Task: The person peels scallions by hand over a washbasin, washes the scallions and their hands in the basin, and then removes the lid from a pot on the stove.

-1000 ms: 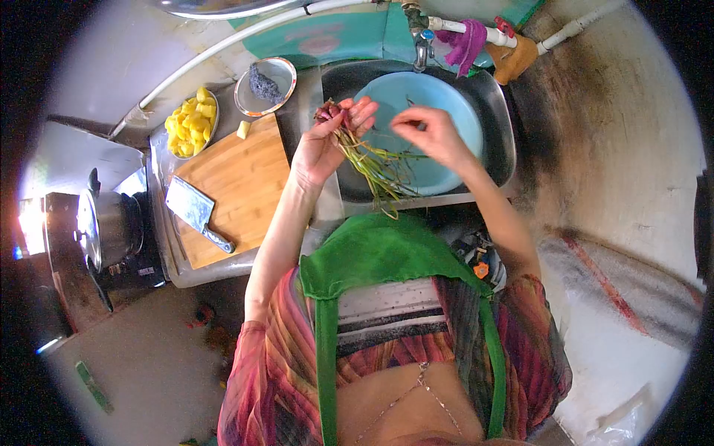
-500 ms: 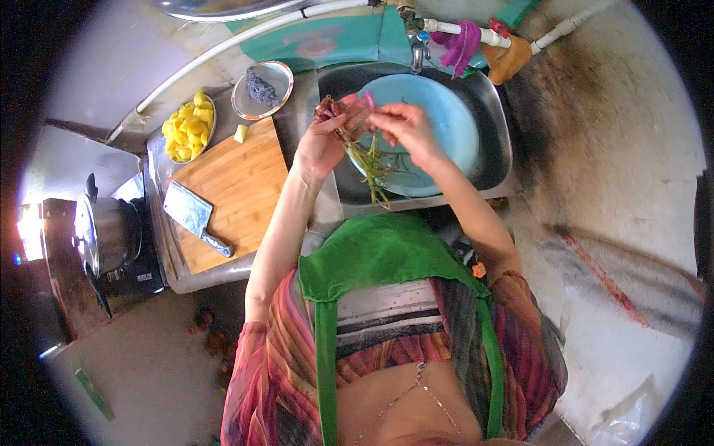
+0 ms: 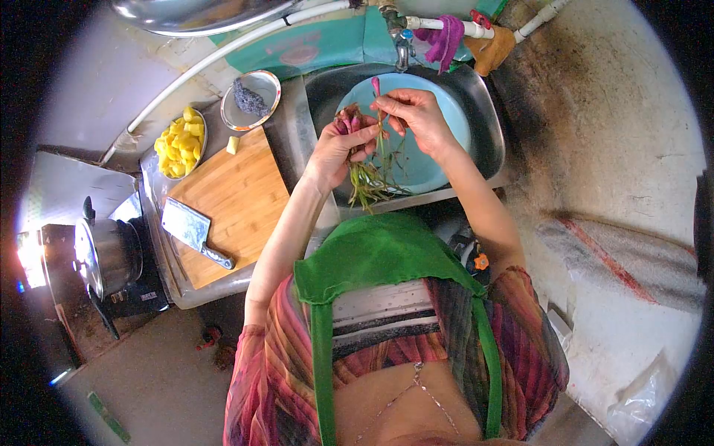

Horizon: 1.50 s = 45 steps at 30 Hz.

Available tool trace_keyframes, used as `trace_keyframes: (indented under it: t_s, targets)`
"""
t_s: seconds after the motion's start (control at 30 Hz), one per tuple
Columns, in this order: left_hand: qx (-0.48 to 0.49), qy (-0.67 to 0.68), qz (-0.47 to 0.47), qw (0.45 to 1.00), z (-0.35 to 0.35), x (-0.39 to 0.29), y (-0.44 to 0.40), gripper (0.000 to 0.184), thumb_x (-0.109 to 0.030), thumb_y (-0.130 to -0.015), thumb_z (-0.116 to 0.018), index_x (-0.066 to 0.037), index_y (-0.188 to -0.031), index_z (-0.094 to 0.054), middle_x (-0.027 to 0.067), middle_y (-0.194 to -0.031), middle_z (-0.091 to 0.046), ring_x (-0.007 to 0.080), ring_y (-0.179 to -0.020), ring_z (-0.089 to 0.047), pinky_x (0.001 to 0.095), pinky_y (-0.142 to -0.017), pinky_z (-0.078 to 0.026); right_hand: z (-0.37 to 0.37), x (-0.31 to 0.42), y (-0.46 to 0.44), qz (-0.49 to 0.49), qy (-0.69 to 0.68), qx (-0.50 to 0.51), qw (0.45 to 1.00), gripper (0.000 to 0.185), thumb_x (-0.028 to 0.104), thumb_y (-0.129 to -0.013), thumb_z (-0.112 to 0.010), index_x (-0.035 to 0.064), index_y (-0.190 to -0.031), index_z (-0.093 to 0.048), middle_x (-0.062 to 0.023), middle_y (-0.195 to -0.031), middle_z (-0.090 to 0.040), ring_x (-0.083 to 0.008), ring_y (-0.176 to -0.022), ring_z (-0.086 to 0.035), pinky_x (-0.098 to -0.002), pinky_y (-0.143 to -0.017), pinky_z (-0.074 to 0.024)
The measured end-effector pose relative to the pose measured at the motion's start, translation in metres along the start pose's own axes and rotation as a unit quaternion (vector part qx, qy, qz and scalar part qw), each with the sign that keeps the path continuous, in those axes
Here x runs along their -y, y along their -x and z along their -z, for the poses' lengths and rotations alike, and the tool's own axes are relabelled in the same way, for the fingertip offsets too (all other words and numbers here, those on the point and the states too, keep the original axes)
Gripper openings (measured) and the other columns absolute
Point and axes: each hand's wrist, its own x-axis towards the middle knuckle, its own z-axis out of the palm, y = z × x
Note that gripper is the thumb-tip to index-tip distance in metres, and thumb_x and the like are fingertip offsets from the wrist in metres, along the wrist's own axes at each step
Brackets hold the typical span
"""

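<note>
Both forearms reach forward and angle in toward each other, bare below the loose sleeves. The left hand (image 3: 343,149) is closed, thumb across the front — its wrist bent slightly inward. The right hand (image 3: 416,115) sits just beside it, slightly farther forward — thumb and curled fingers pinched together.

I count one bunch of bulbs (image 3: 351,123), one separate bulb (image 3: 376,87), one basin (image 3: 413,167), one sink (image 3: 487,97), one tap (image 3: 402,54), two small rags (image 3: 445,41), one cutting board (image 3: 245,186), one cleaver (image 3: 186,223), one pot (image 3: 108,256), one plate (image 3: 236,117) and one bowl (image 3: 203,147) of yellow chunks (image 3: 179,141).
</note>
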Motion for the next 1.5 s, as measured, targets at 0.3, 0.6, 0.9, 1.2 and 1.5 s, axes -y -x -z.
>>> trace_keyframes:
  t_s: [0.3, 0.6, 0.9, 1.2, 1.5]
  targets:
    - [-0.04, -0.002, -0.031, 0.999, 0.007, 0.007, 0.001, 0.015, -0.004, -0.078, -0.064, -0.004, -0.091, -0.057, 0.0086, -0.081, -0.062, 0.0072, -0.053, -0.046, 0.0193, -0.042, -0.028, 0.018, 0.029, 0.005, 0.009, 0.036, -0.035, 0.999, 0.02, 0.019, -0.085, -0.058, -0.0002, -0.086, -0.064, 0.0041, -0.058, -0.046, -0.002, -0.044, -0.034, -0.0175, -0.038, -0.0214]
    - [-0.066, 0.024, -0.059, 0.996, 0.018, 0.003, 0.0, 0.011, -0.005, -0.081, -0.061, -0.006, -0.089, -0.054, 0.0104, -0.091, -0.061, 0.0087, -0.054, -0.048, 0.0195, -0.042, -0.03, 0.087, 0.096, 0.017, 0.144, -0.053, -0.037, 0.987, 0.022, 0.017, -0.088, -0.053, -0.0032, -0.093, -0.062, 0.0034, -0.061, -0.047, -0.0016, -0.046, -0.034, -0.0166, -0.04, -0.0229]
    - [-0.028, 0.104, -0.072, 0.992, 0.015, -0.005, 0.002, 0.011, -0.006, -0.083, -0.057, -0.004, -0.094, -0.055, 0.009, -0.089, -0.06, 0.0122, -0.062, -0.051, 0.0201, -0.042, -0.031, 0.04, 0.01, 0.012, 0.153, 0.295, -0.014, 0.943, 0.016, 0.01, -0.081, -0.063, 0.0006, -0.093, -0.063, -0.0016, -0.079, -0.061, -0.0064, -0.068, -0.053, -0.0212, -0.058, -0.0453]
    - [-0.121, -0.009, -0.061, 0.991, -0.002, -0.01, 0.016, 0.013, -0.006, -0.081, -0.061, -0.006, -0.092, -0.056, 0.0022, -0.079, -0.061, 0.0096, -0.058, -0.052, 0.0175, -0.041, -0.032, -0.025, -0.02, 0.013, 0.17, 0.146, -0.017, 0.974, 0.015, 0.006, -0.079, -0.064, -0.0022, -0.091, -0.06, -0.0025, -0.075, -0.061, -0.0057, -0.058, -0.052, -0.0205, -0.052, -0.0431]
    - [-0.091, -0.08, -0.111, 0.986, 0.003, -0.004, 0.012, 0.024, -0.002, -0.078, -0.062, -0.005, -0.101, -0.055, 0.0013, -0.076, -0.059, 0.0058, -0.054, -0.048, 0.017, -0.042, -0.032, -0.029, -0.013, 0.021, 0.256, 0.348, -0.069, 0.899, 0.011, 0.001, -0.077, -0.06, 0.0004, -0.088, -0.06, -0.0054, -0.07, -0.061, -0.0067, -0.056, -0.052, -0.0219, -0.051, -0.043]
